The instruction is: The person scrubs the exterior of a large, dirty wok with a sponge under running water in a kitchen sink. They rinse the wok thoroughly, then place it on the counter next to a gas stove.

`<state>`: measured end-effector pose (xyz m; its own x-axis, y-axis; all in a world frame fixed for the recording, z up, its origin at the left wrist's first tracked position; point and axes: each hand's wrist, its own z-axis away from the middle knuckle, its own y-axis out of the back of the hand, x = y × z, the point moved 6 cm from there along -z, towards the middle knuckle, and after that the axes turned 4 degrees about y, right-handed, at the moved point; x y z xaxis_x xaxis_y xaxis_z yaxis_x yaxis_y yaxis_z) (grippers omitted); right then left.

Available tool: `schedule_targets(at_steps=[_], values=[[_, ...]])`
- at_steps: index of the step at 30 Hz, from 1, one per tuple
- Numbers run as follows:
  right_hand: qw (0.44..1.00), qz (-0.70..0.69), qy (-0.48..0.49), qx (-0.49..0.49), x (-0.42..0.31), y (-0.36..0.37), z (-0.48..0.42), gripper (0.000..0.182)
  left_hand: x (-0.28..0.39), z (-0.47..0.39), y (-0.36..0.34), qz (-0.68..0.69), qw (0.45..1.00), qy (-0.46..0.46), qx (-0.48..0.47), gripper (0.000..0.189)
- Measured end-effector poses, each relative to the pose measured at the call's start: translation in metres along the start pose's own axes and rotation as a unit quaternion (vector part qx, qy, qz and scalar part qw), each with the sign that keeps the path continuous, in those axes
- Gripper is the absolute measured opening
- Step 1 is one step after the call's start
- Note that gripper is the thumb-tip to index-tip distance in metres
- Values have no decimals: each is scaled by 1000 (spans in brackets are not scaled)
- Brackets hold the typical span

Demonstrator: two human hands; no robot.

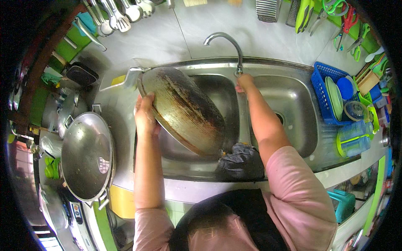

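Note:
My left hand [146, 114] grips the rim of a large metal wok [185, 109], tilted on its side over the left basin [232, 103] of a steel double sink. Its scorched, brown-black underside faces up and to the right; the inside is hidden. At the base of the curved chrome faucet [240, 51], my right hand [245, 83] has its fingers closed around the tap handle, which is mostly covered. No water stream shows under the spout. A dark wet cloth [241, 160] lies bunched on the sink's front edge, between my forearms.
Another large wok [86, 157] stands at the left. To the right are a blue plastic basket [322, 94] with plates and a clear blue pitcher [355, 139]. Ladles [133, 12] and scissors [348, 20] hang along the wall. The right basin [295, 109] has a drain.

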<state>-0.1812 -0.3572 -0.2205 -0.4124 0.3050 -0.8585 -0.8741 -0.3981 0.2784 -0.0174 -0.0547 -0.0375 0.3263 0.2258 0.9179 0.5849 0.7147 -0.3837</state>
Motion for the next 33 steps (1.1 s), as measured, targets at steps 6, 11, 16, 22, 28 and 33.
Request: schedule_targets(at_steps=[6, 11, 16, 22, 28, 33], values=[[940, 284, 132, 135, -13, 8, -10, 22, 0, 1, 3, 31, 999, -8, -29, 28], [924, 329, 126, 146, -36, 5, 29, 27, 3, 7, 10, 21, 1000, -14, -5, 30], [985, 168, 25, 16, 8, 12, -19, 24, 1, 6, 5, 62, 996, -18, -55, 32], [914, -336, -70, -217, 25, -1, -19, 19, 4, 8, 16, 52, 998, -3, -28, 32], [952, -245, -30, -179, 27, 1, -24, 20, 7, 8, 21, 4, 1000, -4, 19, 35], [992, -106, -2, -69, 13, -1, -12, 18, 6, 5, 26, 29, 1000, -6, -8, 35]])
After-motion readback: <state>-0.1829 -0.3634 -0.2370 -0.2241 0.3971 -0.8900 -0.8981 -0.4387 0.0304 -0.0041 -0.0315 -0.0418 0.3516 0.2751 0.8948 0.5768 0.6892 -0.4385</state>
